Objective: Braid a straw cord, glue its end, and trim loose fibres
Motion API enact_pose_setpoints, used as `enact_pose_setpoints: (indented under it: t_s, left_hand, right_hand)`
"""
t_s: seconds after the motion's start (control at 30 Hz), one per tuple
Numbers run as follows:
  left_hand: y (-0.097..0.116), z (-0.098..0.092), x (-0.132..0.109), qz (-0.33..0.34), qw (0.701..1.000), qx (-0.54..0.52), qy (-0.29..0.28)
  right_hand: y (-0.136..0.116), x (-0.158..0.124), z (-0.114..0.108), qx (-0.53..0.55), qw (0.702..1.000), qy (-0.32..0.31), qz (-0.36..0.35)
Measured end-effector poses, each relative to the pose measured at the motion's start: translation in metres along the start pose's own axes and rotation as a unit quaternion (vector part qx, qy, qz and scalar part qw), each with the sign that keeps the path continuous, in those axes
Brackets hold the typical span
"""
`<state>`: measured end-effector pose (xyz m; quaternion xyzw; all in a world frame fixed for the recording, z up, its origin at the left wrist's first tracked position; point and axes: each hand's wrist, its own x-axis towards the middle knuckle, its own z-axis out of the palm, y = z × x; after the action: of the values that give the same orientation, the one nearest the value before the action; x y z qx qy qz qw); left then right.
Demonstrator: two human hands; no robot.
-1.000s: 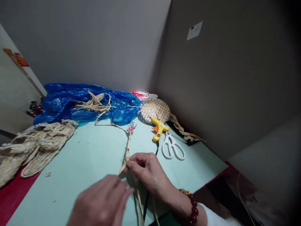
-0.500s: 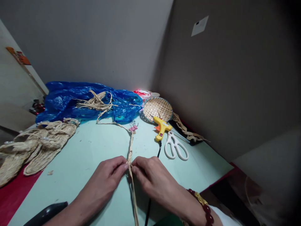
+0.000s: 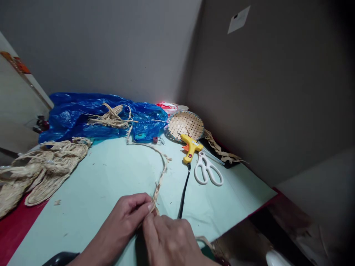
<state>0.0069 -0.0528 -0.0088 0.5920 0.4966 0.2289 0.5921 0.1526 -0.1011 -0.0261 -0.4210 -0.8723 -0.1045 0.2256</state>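
Across the table, the braid, now bowed rightward, is pinched by the left hand (the right hand too hidden to tell), straw topping the blue bag.

Shows a crumpled blue plastic bag along the back of the bench, close to a grey wall. Has woven sandals heaped together at the left, partly over a red edging. Includes a round woven basket just right of the bag, with a red-and-white packet behind. Also has a yellow glue gun in front of the basket, trailing a black cable toward the near side. Shows white-handled scissors just beside the gun, and a white card high on the darker wall at the right.
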Motion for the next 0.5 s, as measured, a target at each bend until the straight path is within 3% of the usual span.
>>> enact_pose_setpoints:
  t_s: [0.1, 0.33, 0.5]
  left_hand:
    - [-0.001, -0.002, -0.003, -0.034, 0.995, -0.098, 0.013]
    - [0.002, -0.003, -0.003, -0.042, 0.970, -0.238, 0.033]
    - [-0.004, -0.006, 0.000, -0.039, 0.982, -0.180, 0.047]
  right_hand:
    - [0.001, 0.005, -0.004, -0.029, 0.998, 0.053, -0.017]
    - [0.008, 0.015, 0.001, -0.034, 0.999, 0.029, -0.008]
    - [0.010, 0.013, 0.020, 0.024, 0.999, 0.017, -0.022]
